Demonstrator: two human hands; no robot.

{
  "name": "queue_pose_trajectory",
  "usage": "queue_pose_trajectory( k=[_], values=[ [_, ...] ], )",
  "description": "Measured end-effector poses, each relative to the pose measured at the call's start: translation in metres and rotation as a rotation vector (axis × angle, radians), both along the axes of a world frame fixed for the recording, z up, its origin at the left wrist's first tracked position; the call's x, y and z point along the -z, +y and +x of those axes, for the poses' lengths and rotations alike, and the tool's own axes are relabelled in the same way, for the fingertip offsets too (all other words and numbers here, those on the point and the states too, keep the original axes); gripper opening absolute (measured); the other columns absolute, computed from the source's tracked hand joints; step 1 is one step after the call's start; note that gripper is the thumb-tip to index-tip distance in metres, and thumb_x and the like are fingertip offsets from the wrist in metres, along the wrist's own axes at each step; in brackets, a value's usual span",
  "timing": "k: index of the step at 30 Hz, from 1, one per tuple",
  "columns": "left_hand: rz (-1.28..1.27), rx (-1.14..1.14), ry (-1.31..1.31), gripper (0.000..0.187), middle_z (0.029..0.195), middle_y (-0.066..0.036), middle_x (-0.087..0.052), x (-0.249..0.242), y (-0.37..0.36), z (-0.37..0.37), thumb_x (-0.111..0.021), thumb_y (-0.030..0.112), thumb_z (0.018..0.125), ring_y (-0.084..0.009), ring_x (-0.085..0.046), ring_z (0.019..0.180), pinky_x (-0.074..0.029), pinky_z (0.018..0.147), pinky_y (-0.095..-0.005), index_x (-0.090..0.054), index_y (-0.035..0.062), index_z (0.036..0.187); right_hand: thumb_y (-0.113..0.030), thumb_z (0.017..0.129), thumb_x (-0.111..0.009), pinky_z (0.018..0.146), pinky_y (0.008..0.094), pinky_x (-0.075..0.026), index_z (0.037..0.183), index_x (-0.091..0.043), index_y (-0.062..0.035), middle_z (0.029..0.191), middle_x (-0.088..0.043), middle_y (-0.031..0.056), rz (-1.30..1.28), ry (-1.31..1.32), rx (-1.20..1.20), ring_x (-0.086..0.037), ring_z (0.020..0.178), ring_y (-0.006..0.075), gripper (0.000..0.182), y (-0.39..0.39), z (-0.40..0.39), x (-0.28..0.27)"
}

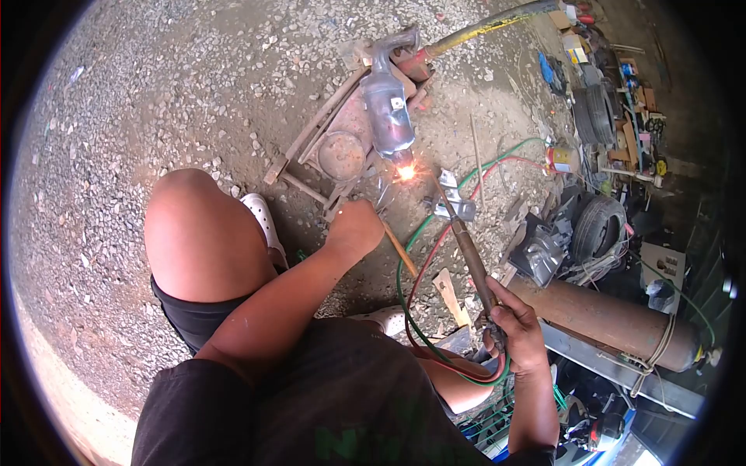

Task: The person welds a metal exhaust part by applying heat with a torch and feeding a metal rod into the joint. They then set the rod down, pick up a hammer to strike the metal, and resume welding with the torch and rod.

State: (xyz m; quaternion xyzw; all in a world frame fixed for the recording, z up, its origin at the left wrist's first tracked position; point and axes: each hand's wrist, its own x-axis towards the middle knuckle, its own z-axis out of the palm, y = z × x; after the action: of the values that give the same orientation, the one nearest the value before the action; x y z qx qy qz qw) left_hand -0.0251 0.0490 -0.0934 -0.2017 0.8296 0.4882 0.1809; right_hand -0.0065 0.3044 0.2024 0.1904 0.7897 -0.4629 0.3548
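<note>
In the head view, the right hand (pixel 522 330) grips the torch (pixel 471 260) well back from its tip, probably to stay clear of the bright glow (pixel 406 172) at the metal canister's near end. The metal canister (pixel 386 113) rests over the floor jack (pixel 353 116), which seems to prop it off the gravel (pixel 194 85). It lies ahead of both hands, roughly between them, the left hand (pixel 356 229) closed, its contents unclear.

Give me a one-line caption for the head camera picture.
Sparks glow at the end of a metal canister over a floor jack as the right hand aims a torch.
</note>
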Motion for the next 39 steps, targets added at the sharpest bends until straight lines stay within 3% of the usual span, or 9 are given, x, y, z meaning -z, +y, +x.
queue_pose_trajectory(
  k=[11, 14, 16, 20, 23, 29, 33, 35, 39],
  values=[
    [0.023, -0.043, -0.028, 0.029, 0.108, -0.036, -0.078, -0.006, -0.001, 0.0, -0.059, 0.01, 0.098, -0.0517, -0.077, 0.107, -0.064, 0.096, -0.0558, -0.081, -0.0075, 0.105, -0.008, 0.111, -0.064, 0.046, 0.0246, -0.051, 0.164, -0.056, -0.011, 0.087, -0.068, 0.0005, 0.008, -0.014, -0.026, -0.067, 0.056, 0.0105, 0.054, 0.001, 0.003, -0.001],
    [0.052, -0.052, -0.034, 0.029, 0.108, -0.036, -0.077, -0.011, -0.003, 0.001, -0.059, 0.009, 0.098, -0.0515, -0.077, 0.108, -0.063, 0.097, -0.0562, -0.081, -0.0076, 0.106, -0.007, 0.11, -0.063, 0.046, 0.0262, -0.049, 0.164, -0.055, -0.0054, 0.082, -0.072, 0.0069, 0.043, 0.024, -0.031, -0.064, 0.052, 0.0123, 0.055, -0.001, 0.004, 0.0],
    [0.046, -0.038, -0.034, 0.029, 0.108, -0.036, -0.077, -0.016, -0.004, 0.0, -0.059, 0.009, 0.098, -0.0516, -0.077, 0.108, -0.063, 0.097, -0.0563, -0.081, -0.0077, 0.106, -0.009, 0.111, -0.065, 0.046, 0.0244, -0.05, 0.165, -0.056, -0.0118, 0.089, -0.068, 0.0, 0.038, 0.002, -0.056, -0.066, 0.057, 0.0097, 0.055, 0.002, 0.004, 0.001],
    [0.038, -0.064, -0.025, 0.029, 0.107, -0.035, -0.078, -0.022, -0.006, 0.002, -0.058, 0.009, 0.098, -0.0514, -0.077, 0.107, -0.064, 0.096, -0.0557, -0.081, -0.0077, 0.105, -0.009, 0.11, -0.066, 0.046, 0.0243, -0.05, 0.164, -0.057, -0.0116, 0.086, -0.067, -0.0001, 0.05, 0.013, -0.066, -0.065, 0.057, 0.0089, 0.055, -0.002, 0.006, -0.001],
    [0.042, -0.078, -0.019, 0.03, 0.107, -0.036, -0.078, -0.022, -0.006, 0.003, -0.059, 0.009, 0.098, -0.0513, -0.077, 0.106, -0.064, 0.096, -0.0556, -0.081, -0.0078, 0.105, -0.006, 0.11, -0.063, 0.047, 0.0246, -0.05, 0.165, -0.055, -0.0085, 0.084, -0.072, 0.0058, 0.125, 0.038, -0.156, -0.064, 0.054, 0.0102, 0.056, -0.004, 0.007, -0.002],
    [0.047, -0.041, -0.029, 0.03, 0.108, -0.037, -0.077, -0.036, -0.011, 0.006, -0.06, 0.012, 0.098, -0.0514, -0.077, 0.107, -0.063, 0.097, -0.0564, -0.081, -0.008, 0.104, -0.005, 0.11, -0.063, 0.047, 0.0245, -0.049, 0.165, -0.055, -0.0099, 0.085, -0.07, 0.004, 0.135, 0.035, -0.174, -0.063, 0.055, 0.0096, 0.056, -0.005, 0.011, 0.0],
    [0.036, -0.004, 0.007, 0.032, 0.108, -0.036, -0.077, -0.045, -0.004, 0.019, -0.059, 0.015, 0.1, -0.0526, -0.076, 0.107, -0.062, 0.099, -0.0574, -0.081, -0.0069, 0.105, -0.006, 0.11, -0.065, 0.048, 0.0247, -0.052, 0.165, -0.056, -0.0122, 0.074, -0.066, -0.0018, 0.164, 0.033, -0.191, -0.063, 0.057, 0.0065, 0.056, -0.008, 0.015, 0.001],
    [0.101, -0.114, 0.046, 0.024, 0.092, -0.034, -0.074, -0.06, 0.002, 0.035, -0.058, 0.011, 0.095, -0.0555, -0.073, 0.092, -0.059, 0.087, -0.0607, -0.074, -0.0065, 0.095, -0.006, 0.11, -0.065, 0.048, 0.0246, -0.052, 0.165, -0.056, -0.0123, 0.074, -0.066, -0.002, 0.168, 0.036, -0.195, -0.063, 0.058, 0.0064, 0.056, -0.009, 0.016, 0.002],
    [0.145, -0.074, 0.138, 0.023, 0.089, -0.033, -0.073, -0.038, 0.017, 0.061, -0.058, 0.011, 0.095, -0.0564, -0.072, 0.09, -0.058, 0.085, -0.0609, -0.073, -0.0063, 0.1, -0.004, 0.11, -0.064, 0.048, 0.0239, -0.051, 0.165, -0.056, -0.0121, 0.075, -0.067, -0.001, 0.194, 0.057, -0.23, -0.063, 0.057, 0.0066, 0.056, -0.008, 0.02, 0.007]
  ],
)
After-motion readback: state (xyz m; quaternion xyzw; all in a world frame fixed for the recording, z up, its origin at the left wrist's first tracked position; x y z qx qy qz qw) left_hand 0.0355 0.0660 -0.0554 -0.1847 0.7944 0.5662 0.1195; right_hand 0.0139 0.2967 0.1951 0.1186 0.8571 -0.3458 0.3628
